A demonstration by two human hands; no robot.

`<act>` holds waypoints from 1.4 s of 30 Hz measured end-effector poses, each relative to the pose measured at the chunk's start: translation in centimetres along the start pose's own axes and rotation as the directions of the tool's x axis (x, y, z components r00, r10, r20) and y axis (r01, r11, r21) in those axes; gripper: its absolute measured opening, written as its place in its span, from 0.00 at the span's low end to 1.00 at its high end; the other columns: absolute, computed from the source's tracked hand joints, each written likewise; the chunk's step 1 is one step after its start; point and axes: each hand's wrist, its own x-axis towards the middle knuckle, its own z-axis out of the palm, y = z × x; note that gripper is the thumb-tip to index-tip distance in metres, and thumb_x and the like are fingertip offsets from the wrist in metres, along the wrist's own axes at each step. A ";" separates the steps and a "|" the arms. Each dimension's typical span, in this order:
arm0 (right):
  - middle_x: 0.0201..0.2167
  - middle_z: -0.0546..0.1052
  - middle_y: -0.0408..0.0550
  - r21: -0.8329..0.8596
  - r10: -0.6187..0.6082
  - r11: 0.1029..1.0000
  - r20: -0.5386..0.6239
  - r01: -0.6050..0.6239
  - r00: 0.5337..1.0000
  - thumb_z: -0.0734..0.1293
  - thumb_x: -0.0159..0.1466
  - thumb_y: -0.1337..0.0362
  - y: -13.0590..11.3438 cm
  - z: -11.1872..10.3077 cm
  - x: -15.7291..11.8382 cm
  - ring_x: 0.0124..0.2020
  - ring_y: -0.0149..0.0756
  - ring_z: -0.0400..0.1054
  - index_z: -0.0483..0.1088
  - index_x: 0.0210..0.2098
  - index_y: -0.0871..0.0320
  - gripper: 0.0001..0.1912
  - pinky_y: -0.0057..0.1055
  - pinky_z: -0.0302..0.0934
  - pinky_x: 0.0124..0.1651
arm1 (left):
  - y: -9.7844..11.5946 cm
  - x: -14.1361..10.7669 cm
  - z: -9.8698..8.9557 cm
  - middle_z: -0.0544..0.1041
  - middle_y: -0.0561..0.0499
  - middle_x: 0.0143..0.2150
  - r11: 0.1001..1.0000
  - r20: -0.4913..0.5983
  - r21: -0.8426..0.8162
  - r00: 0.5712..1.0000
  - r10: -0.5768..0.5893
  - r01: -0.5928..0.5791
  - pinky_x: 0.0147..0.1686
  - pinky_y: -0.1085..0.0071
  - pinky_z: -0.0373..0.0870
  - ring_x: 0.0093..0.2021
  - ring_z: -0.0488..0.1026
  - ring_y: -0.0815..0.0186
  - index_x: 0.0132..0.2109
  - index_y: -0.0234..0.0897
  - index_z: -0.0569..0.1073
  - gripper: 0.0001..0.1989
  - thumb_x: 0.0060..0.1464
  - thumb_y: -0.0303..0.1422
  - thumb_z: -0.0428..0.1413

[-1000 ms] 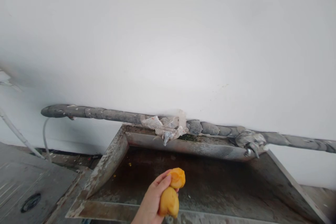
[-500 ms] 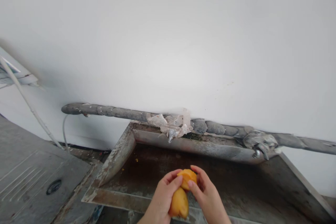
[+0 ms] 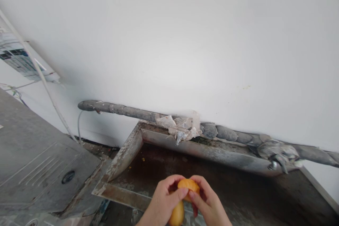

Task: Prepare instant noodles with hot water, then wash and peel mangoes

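Two hands are at the bottom middle of the frame. They hold two pieces of fruit over one long metal sink [image 3: 124,196]. The top one, an orange piece [image 3: 188,185], sits between the two hands. The other, a yellow fruit [image 3: 177,214], is just below it, at the bottom edge.

The left hand [image 3: 165,199] has its fingers bent around the orange piece, with its thumb on the front. The yellow fruit is against this hand's palm side. The right hand [image 3: 209,199] has its fingers curled around the other side of the orange piece, and its thumb presses the front too. Some fingertips are hidden, so I cannot tell just where they touch.

Two tiny yellow bits [image 3: 143,159] lie in the sink, left of the middle. One fat gray pipe [image 3: 137,113] runs along the white wall [image 3: 169,42]. It has two taps: one tap near the middle [image 3: 179,137] and one tap at the right [image 3: 274,164]. At the lower left is one gray metal counter [image 3: 16,130] with one dark round hole [image 3: 68,177].
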 end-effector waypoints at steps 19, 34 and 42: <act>0.25 0.65 0.39 0.214 -0.017 0.977 0.079 0.000 0.997 0.65 0.57 0.52 0.1 -0.3 0.4 0.18 0.23 0.54 0.61 0.40 0.56 0.17 0.19 0.51 0.17 | 0.4 0.7 0.6 0.78 0.44 0.31 0.866 0.058 -0.430 0.965 -0.255 0.255 0.31 0.70 0.66 0.27 0.72 0.65 0.35 0.30 0.74 0.16 0.36 0.33 0.65; 0.23 0.70 0.42 0.431 -0.040 0.902 0.152 -0.030 0.988 0.65 0.58 0.54 0.3 0.5 0.4 0.18 0.23 0.56 0.60 0.39 0.57 0.17 0.17 0.50 0.17 | -0.1 0.4 0.1 0.77 0.44 0.28 0.808 0.129 -0.506 0.953 -0.274 0.301 0.26 0.72 0.64 0.23 0.71 0.68 0.37 0.29 0.72 0.16 0.41 0.34 0.62; 0.20 0.70 0.43 0.507 -0.091 0.862 0.156 -0.001 0.984 0.65 0.58 0.56 1.3 0.5 0.5 0.15 0.21 0.52 0.60 0.40 0.58 0.16 0.15 0.49 0.14 | -0.8 0.3 0.2 0.77 0.41 0.28 0.785 0.178 -0.535 0.950 -0.257 0.313 0.25 0.72 0.64 0.23 0.71 0.66 0.39 0.27 0.71 0.16 0.44 0.33 0.60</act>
